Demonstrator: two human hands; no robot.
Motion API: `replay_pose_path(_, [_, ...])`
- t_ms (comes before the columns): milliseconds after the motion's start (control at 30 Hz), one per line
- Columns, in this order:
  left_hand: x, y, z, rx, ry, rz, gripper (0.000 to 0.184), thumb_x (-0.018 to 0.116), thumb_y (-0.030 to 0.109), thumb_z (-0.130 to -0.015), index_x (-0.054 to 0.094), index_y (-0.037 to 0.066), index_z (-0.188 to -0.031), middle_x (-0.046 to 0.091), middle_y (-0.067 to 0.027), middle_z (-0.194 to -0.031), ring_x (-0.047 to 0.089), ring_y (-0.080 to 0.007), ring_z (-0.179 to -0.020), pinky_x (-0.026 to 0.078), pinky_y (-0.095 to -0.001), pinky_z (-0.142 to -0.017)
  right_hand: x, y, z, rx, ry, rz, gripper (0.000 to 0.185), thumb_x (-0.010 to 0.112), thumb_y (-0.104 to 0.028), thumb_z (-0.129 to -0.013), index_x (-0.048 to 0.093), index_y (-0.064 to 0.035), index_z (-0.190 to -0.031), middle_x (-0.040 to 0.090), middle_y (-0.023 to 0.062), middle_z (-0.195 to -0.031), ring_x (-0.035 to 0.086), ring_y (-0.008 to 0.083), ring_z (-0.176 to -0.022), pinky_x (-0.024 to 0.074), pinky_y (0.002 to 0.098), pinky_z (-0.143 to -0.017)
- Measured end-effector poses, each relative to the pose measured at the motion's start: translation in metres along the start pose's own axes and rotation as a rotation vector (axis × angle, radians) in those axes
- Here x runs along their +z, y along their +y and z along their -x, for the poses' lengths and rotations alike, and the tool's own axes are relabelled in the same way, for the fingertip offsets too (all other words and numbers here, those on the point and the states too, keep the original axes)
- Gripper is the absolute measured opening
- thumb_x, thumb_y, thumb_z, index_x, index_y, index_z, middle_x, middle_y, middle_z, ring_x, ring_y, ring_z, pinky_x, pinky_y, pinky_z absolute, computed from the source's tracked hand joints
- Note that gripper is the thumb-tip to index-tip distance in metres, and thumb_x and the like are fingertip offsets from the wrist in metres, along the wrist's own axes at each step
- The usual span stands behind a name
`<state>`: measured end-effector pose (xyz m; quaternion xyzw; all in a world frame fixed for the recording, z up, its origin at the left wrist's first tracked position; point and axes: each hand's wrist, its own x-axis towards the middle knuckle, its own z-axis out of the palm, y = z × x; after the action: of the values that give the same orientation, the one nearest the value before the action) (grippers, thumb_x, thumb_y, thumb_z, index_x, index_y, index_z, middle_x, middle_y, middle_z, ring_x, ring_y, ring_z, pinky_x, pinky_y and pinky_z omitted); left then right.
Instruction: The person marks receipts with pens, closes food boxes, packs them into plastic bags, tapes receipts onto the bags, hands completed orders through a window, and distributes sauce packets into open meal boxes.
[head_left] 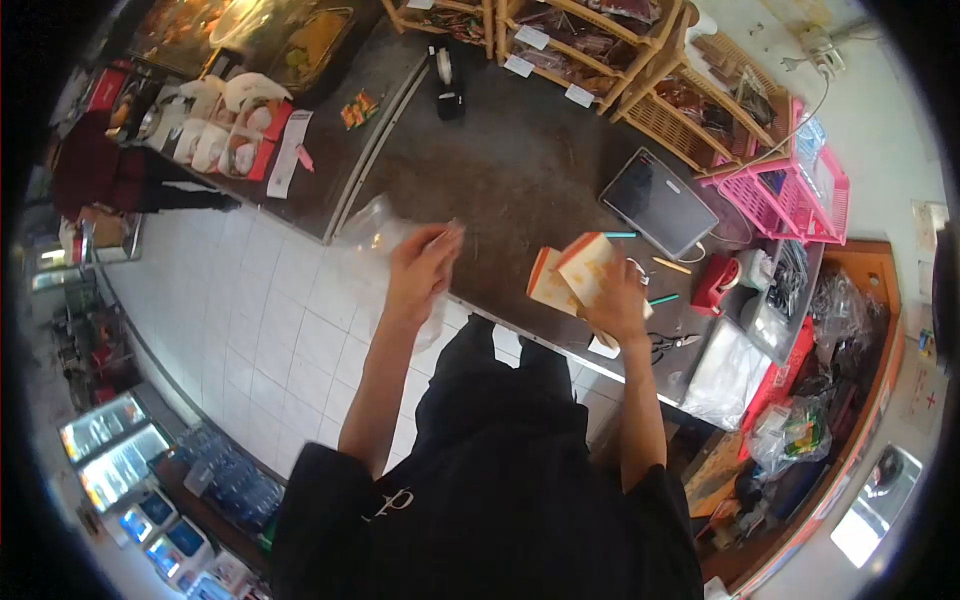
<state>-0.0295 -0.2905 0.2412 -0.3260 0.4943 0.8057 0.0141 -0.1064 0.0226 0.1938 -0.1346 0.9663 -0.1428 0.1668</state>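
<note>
My left grip (425,272) is pinching a clear bag (372,224), with its fingertips pressing close together. The bag is hanging by the edge of the table (500,185), and it is so see-through that I am having a hard time telling where it ends. My right grip (620,308) is closing around white and orange packs (583,265), and these are showing over the table, near its front edge. A green stick (662,299) is lying just beside this grip, and a tablet (660,202) is resting farther back. Picking up is looking done to me, since both my grips are holding something. The packs and the bag are sitting apart, and I am seeing no pack inside the bag yet, so I am guessing that I am only part way along.
</note>
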Motion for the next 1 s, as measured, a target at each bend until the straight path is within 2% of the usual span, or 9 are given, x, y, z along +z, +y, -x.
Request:
replay_pose_path(167, [0.028, 0.07, -0.045, 0.029, -0.114, -0.012, 0.03, 0.073, 0.026, -0.092, 0.067, 0.006, -0.114, 0.072, -0.0053, -0.096, 0.036, 0.0024, -0.048, 0.026, -0.0157, -0.042, -0.101, -0.062, 0.028, -0.064, 0.055, 0.0, 0.113, 0.087, -0.022, -0.052, 0.032, -0.0021, -0.148, 0.048, 0.0236, -0.131, 0.047, 0.044, -0.124, 0.0386, 0.0538, -0.105])
replay_pose_path(367, [-0.056, 0.055, -0.092, 0.013, 0.012, 0.106, 0.029, 0.069, 0.017, -0.094, 0.065, 0.004, -0.119, 0.07, -0.0114, -0.108, 0.048, -0.0014, -0.055, 0.039, -0.0184, -0.049, -0.095, -0.192, -0.02, -0.653, -0.013, -0.342, 0.1, 0.082, -0.012, -0.052, 0.041, -0.0028, -0.142, 0.046, 0.0218, -0.136, 0.044, 0.0426, -0.127, 0.0349, 0.0526, -0.11])
replay_pose_path(467, [-0.13, -0.011, -0.116, 0.503, -0.257, 0.046, 0.039, 0.062, 0.014, -0.096, 0.056, 0.002, -0.133, 0.061, -0.0113, -0.129, 0.057, -0.0164, -0.121, 0.05, -0.0318, -0.097, 0.002, -0.237, -0.075, -1.012, -0.026, -0.509, 0.096, 0.079, -0.012, -0.056, 0.041, -0.0037, -0.144, 0.045, 0.02, -0.14, 0.041, 0.0421, -0.131, 0.0298, 0.0524, -0.115])
replay_pose_path(533, [-0.14, -0.004, -0.098, 0.054, -0.068, 0.532, 0.04, 0.059, 0.013, -0.098, 0.054, 0.001, -0.135, 0.059, -0.011, -0.132, 0.054, -0.0149, -0.125, 0.048, -0.0316, -0.101, 0.079, -0.251, -0.107, -1.055, -0.066, -0.483, 0.095, 0.079, -0.013, -0.057, 0.042, -0.0054, -0.144, 0.046, 0.0195, -0.139, 0.041, 0.0418, -0.131, 0.0307, 0.0531, -0.114])
replay_pose_path(633, [-0.19, -0.026, -0.116, 0.052, 0.29, 0.502, 0.038, 0.059, 0.009, -0.097, 0.055, 0.001, -0.134, 0.064, -0.0104, -0.125, 0.063, -0.0102, -0.101, 0.053, -0.0254, -0.083, 0.13, -0.244, -0.134, -1.009, -0.162, -0.362, 0.093, 0.08, -0.016, -0.059, 0.042, -0.0066, -0.144, 0.047, 0.0194, -0.139, 0.042, 0.0414, -0.131, 0.0319, 0.0532, -0.113])
replay_pose_path(733, [-0.234, -0.044, -0.1, 0.073, 0.203, 0.391, 0.037, 0.06, 0.006, -0.096, 0.057, 0.001, -0.132, 0.069, -0.0083, -0.117, 0.055, -0.006, -0.068, 0.044, -0.0198, -0.058, 0.152, -0.225, -0.149, -0.832, -0.274, -0.229, 0.09, 0.081, -0.018, -0.06, 0.045, -0.0066, -0.142, 0.049, 0.0204, -0.137, 0.043, 0.0418, -0.13, 0.0333, 0.0527, -0.112])
replay_pose_path(767, [-0.215, -0.04, -0.09, 0.091, 0.262, 0.257, 0.038, 0.065, 0.008, -0.093, 0.059, 0.002, -0.13, 0.071, -0.0039, -0.095, 0.037, -0.0023, -0.053, 0.03, -0.0187, -0.048, 0.152, -0.224, -0.15, -0.756, -0.309, -0.188, 0.088, 0.081, -0.019, -0.06, 0.046, -0.0065, -0.141, 0.049, 0.0209, -0.137, 0.044, 0.042, -0.13, 0.0339, 0.0525, -0.112])
replay_pose_path(900, [-0.182, -0.064, -0.046, 0.201, 0.38, -0.709, 0.035, 0.073, 0.012, -0.089, 0.063, 0.002, -0.121, 0.058, 0.0043, -0.071, 0.046, -0.0022, -0.06, 0.035, -0.0205, -0.053, 0.143, -0.234, -0.153, -0.601, -0.257, 0.003, 0.081, 0.08, -0.018, -0.061, 0.051, -0.0054, -0.136, 0.054, 0.022, -0.133, 0.048, 0.0418, -0.126, 0.0342, 0.0528, -0.111])
replay_pose_path(1000, [-0.173, -0.052, -0.03, 0.035, 0.233, -0.471, 0.03, 0.072, 0.012, -0.09, 0.064, 0.0, -0.116, 0.06, 0.0041, -0.074, 0.05, -0.0039, -0.063, 0.038, -0.0219, -0.057, 0.172, -0.224, -0.154, -0.569, -0.224, 0.121, 0.08, 0.078, -0.014, -0.061, 0.053, -0.0067, -0.136, 0.056, 0.0216, -0.132, 0.049, 0.0407, -0.127, 0.0327, 0.0543, -0.112])
